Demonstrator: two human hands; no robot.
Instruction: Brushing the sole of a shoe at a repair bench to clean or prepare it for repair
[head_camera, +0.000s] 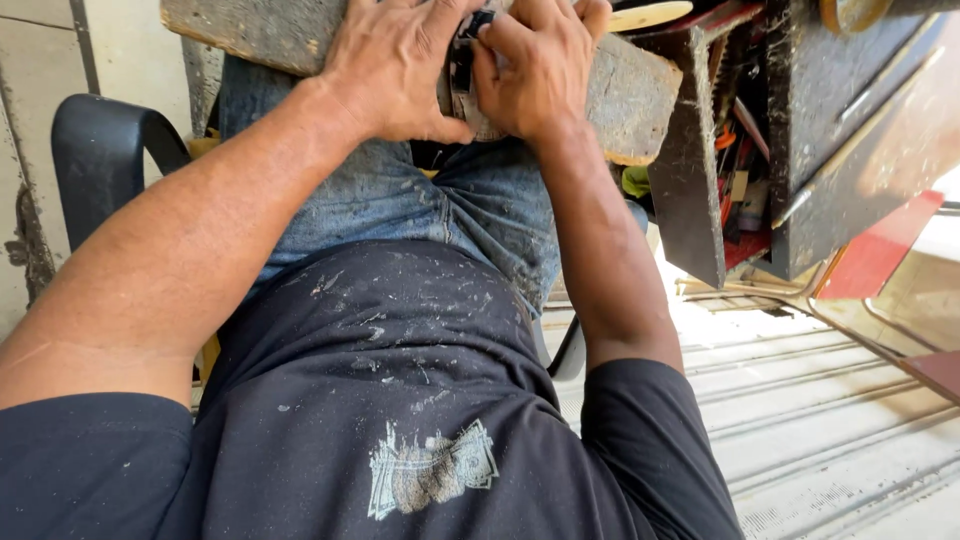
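Observation:
A worn wooden board (620, 95) lies across my lap at the top of the view. My left hand (395, 65) rests on the board with its fingers curled around a small dark object (465, 55). My right hand (540, 70) is closed on the same small object from the right, fingertips pressing on it. Most of the object is hidden between the two hands, so its kind cannot be told. I sit in dusty blue jeans (470, 200) and a dark dust-speckled shirt (400, 400).
A dark chair armrest (100, 150) curves at the left. A dark wooden box (800, 150) with tools and scraps in an open compartment (740, 170) stands at the right. A red panel (880, 250) leans below it. Pale ribbed flooring (820, 430) spreads at lower right.

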